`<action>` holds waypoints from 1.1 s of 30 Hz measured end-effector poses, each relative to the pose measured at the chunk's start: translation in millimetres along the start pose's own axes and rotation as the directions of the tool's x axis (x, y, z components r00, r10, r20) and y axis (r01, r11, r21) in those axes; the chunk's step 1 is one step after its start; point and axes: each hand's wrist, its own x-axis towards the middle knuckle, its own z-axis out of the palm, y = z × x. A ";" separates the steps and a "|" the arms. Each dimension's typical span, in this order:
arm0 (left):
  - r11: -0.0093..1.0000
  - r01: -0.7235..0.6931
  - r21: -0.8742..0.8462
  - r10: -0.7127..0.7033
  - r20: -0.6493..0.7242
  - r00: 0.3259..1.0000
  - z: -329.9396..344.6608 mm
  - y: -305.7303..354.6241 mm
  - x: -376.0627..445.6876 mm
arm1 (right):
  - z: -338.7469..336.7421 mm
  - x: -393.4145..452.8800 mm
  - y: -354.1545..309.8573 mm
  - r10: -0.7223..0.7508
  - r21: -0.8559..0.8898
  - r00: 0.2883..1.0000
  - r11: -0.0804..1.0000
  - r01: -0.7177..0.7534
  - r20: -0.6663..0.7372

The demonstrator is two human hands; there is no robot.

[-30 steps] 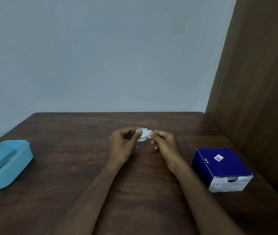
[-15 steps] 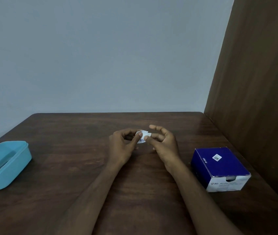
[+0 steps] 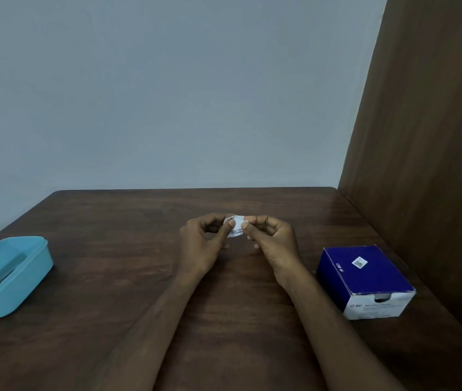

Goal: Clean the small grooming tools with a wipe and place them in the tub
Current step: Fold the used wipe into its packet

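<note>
So: dark wood-grain table [image 3: 111, 277], grey wall, brown panel rt. Your left hand [image 3: 201, 244] & right hand [image 3: 273, 244] both pinch small white printed wipe sachet [image 3: 235, 228] mid-table. Light-blue plastic tub [image 3: 12, 275] far left. Blue-white cardboard box [image 3: 365, 280] rt, reads "BD".

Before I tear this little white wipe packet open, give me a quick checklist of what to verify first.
1. Small white printed wipe packet pinched by both hands, left hand and right hand: ok.
2. Packet held above the dark wooden table, not resting on it: ok.
3. Packet already torn open: cannot tell.
4. Light blue plastic tub within view at the left: ok.
5. Dark blue and white cardboard swab box at the right, clear of the hands: ok.
6. Grooming tools ready: not ok, none visible.
</note>
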 end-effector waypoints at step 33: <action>0.994 -0.050 0.097 0.046 0.041 0.998 -0.5 2.1 -1.0 | 0.7 4.5 2.7 0.022 -0.105 0.988 0.994 -0.006 0.152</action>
